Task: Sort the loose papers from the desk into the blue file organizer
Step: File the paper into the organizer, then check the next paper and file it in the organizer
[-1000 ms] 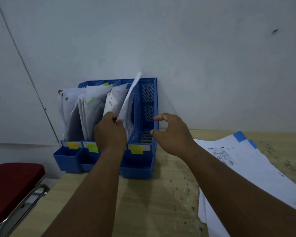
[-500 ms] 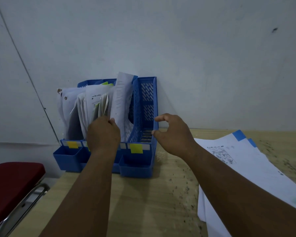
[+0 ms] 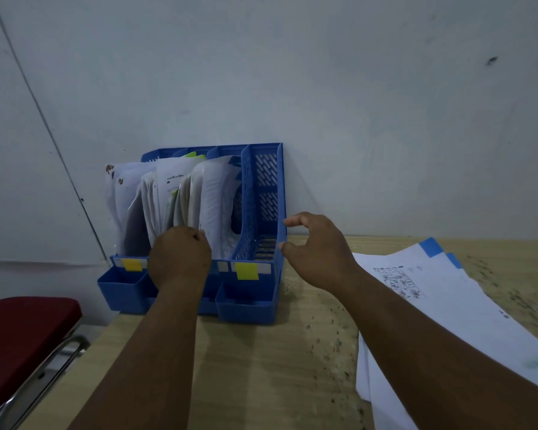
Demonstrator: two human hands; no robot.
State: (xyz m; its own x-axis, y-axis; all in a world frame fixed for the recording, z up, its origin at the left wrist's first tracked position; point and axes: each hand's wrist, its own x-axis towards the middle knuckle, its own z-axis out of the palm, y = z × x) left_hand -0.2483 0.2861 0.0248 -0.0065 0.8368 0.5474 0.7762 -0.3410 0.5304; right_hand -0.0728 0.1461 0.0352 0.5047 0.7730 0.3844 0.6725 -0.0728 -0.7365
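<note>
The blue file organizer (image 3: pixel 263 169) stands against the wall at the desk's far left, with yellow labels on its front. Three of its slots hold white papers (image 3: pixel 168 193); the rightmost slot looks empty. My left hand (image 3: pixel 180 259) is curled in front of the middle slots, and its fingers grip the lower edge of a white sheet (image 3: pixel 218 206) standing in the third slot. My right hand (image 3: pixel 319 252) is beside the organizer's right wall, thumb and forefinger tips touching its front edge. Loose papers (image 3: pixel 448 293) lie spread on the desk at the right, partly under my right forearm.
The wooden desk (image 3: pixel 261 367) is speckled with dark bits. A red-cushioned chair with a metal frame (image 3: pixel 22 339) stands left of the desk. A pale wall rises directly behind the organizer.
The sheet in my left hand has gone from sticking up above the organizer to sitting down inside the third slot, and the hand has dropped with it. My right hand has stayed at the right wall.
</note>
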